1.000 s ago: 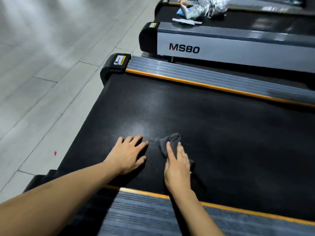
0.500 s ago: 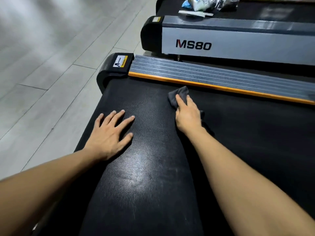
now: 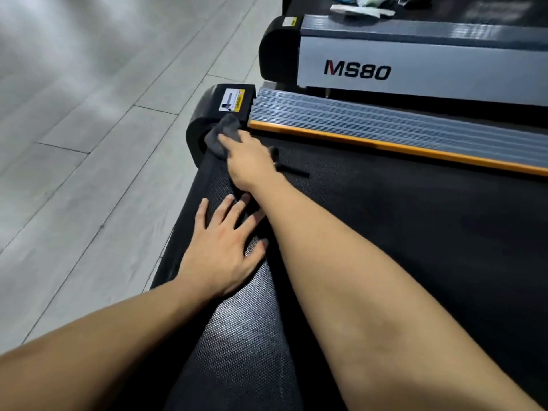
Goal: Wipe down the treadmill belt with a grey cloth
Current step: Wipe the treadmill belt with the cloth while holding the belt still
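Observation:
The black textured treadmill belt [image 3: 400,238] fills the lower right of the head view. My right hand [image 3: 252,161] presses a small grey cloth [image 3: 222,134] flat at the belt's far left corner, against the black end cap [image 3: 207,120]. The cloth sticks out beyond my fingertips and partly lies under the hand. My left hand [image 3: 222,247] rests palm down on the belt near its left edge, fingers spread, holding nothing. My right forearm crosses just over the left hand's fingertips.
A grey ribbed side rail with an orange strip [image 3: 385,134] borders the belt's far side. Behind it stands a second treadmill marked MS80 [image 3: 385,69], with bags and packets [image 3: 361,7] on the one beyond. Pale plank floor [image 3: 89,143] lies to the left.
My right hand has slid the cloth across the belt, first away from me to the far rail, then left into the corner by the end cap. The left hand stayed flat on the belt.

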A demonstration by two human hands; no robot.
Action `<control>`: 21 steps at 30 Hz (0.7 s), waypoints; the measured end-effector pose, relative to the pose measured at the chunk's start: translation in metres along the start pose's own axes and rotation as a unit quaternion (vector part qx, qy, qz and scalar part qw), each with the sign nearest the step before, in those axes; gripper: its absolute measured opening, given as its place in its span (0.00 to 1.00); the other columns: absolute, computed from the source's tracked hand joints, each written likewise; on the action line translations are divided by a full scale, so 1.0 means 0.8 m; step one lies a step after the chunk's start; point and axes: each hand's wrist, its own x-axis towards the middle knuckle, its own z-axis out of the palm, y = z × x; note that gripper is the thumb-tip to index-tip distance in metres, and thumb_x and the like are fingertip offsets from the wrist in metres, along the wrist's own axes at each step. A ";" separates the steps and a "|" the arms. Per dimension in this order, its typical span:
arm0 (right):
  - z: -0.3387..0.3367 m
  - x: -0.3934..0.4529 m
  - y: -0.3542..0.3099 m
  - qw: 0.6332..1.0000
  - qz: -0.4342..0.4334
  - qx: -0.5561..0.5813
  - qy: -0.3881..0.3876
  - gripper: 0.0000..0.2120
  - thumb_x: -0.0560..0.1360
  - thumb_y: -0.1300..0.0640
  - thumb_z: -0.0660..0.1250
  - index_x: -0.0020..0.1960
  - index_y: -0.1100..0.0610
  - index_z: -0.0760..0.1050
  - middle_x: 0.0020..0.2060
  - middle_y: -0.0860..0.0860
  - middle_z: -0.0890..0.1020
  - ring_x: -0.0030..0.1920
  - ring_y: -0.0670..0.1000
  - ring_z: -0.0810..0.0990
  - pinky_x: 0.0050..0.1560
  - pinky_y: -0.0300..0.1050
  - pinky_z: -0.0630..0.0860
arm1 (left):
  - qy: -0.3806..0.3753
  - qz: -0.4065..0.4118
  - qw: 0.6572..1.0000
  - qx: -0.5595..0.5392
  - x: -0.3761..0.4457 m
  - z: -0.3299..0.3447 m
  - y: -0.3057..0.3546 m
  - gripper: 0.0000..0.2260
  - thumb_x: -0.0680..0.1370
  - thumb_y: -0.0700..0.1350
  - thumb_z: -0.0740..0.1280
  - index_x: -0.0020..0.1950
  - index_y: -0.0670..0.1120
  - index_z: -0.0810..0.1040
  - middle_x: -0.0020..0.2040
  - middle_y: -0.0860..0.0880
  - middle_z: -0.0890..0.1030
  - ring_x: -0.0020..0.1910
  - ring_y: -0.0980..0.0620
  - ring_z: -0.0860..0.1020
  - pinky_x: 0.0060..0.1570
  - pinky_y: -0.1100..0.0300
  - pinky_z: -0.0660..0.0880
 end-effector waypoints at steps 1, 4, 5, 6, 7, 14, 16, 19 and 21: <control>-0.001 -0.001 0.008 1.000 -0.004 0.009 -0.008 0.25 0.80 0.55 0.58 0.77 0.45 0.62 0.75 0.56 0.64 0.71 0.60 0.67 0.68 0.53 0.67 | -0.006 0.000 1.000 -0.001 0.000 -0.001 -0.003 0.27 0.80 0.65 0.51 0.78 0.60 0.62 0.81 0.49 0.63 0.81 0.45 0.57 0.78 0.35 0.49; -0.007 -0.046 0.091 0.997 0.055 0.023 0.055 0.25 0.78 0.56 0.58 0.75 0.44 0.66 0.74 0.55 0.67 0.68 0.61 0.70 0.67 0.51 0.69 | -0.012 -0.005 1.000 -0.011 -0.001 -0.003 -0.004 0.28 0.80 0.66 0.49 0.81 0.62 0.56 0.83 0.51 0.58 0.82 0.47 0.53 0.78 0.36 0.46; -0.013 -0.067 0.130 0.991 0.095 0.026 0.089 0.25 0.77 0.57 0.58 0.74 0.45 0.67 0.72 0.56 0.69 0.67 0.62 0.71 0.66 0.52 0.70 | -0.018 -0.002 1.000 -0.021 -0.002 -0.005 -0.005 0.29 0.81 0.66 0.48 0.82 0.62 0.54 0.84 0.51 0.55 0.83 0.47 0.50 0.79 0.37 0.44; -0.020 -0.090 0.168 0.984 0.134 0.027 0.117 0.25 0.77 0.56 0.58 0.73 0.46 0.68 0.71 0.58 0.70 0.67 0.63 0.72 0.65 0.53 0.71 | -0.026 0.005 0.999 -0.027 -0.004 -0.006 -0.007 0.29 0.81 0.66 0.47 0.82 0.62 0.51 0.84 0.51 0.53 0.83 0.48 0.48 0.79 0.38 0.42; -0.028 -0.112 0.200 0.975 0.171 0.028 0.136 0.25 0.77 0.56 0.57 0.73 0.47 0.69 0.71 0.59 0.70 0.66 0.64 0.72 0.65 0.55 0.71 | -0.032 0.011 0.999 -0.027 -0.008 -0.007 -0.010 0.29 0.81 0.66 0.46 0.82 0.62 0.49 0.84 0.52 0.51 0.83 0.49 0.46 0.80 0.40 0.40; -0.009 -0.103 0.136 0.972 0.179 0.019 0.148 0.26 0.74 0.52 0.56 0.72 0.50 0.72 0.69 0.61 0.71 0.64 0.65 0.73 0.65 0.56 0.70 | -0.009 -0.006 1.000 -0.026 -0.073 -0.007 -0.004 0.28 0.83 0.63 0.47 0.83 0.57 0.54 0.84 0.48 0.55 0.83 0.48 0.50 0.80 0.41 0.47; 0.012 -0.080 0.066 0.991 0.062 0.047 0.110 0.27 0.73 0.53 0.57 0.71 0.49 0.73 0.71 0.61 0.71 0.67 0.64 0.72 0.68 0.54 0.69 | -0.012 -0.009 1.000 -0.023 -0.070 -0.008 -0.003 0.28 0.83 0.62 0.48 0.82 0.56 0.57 0.83 0.48 0.57 0.83 0.48 0.51 0.80 0.41 0.47; 0.015 -0.067 -0.003 0.993 -0.048 0.092 0.064 0.22 0.79 0.58 0.60 0.72 0.49 0.72 0.73 0.60 0.69 0.71 0.61 0.69 0.72 0.53 0.65 | -0.020 -0.004 0.999 -0.028 -0.068 -0.010 -0.007 0.28 0.82 0.62 0.49 0.82 0.57 0.59 0.83 0.47 0.59 0.83 0.47 0.53 0.80 0.40 0.48; 0.009 -0.081 0.017 0.993 -0.042 0.097 0.056 0.22 0.79 0.58 0.60 0.72 0.49 0.72 0.73 0.59 0.69 0.71 0.60 0.68 0.72 0.54 0.65 | -0.022 0.001 0.999 -0.028 -0.069 -0.010 -0.010 0.28 0.82 0.63 0.48 0.82 0.58 0.58 0.83 0.48 0.58 0.83 0.48 0.53 0.80 0.41 0.49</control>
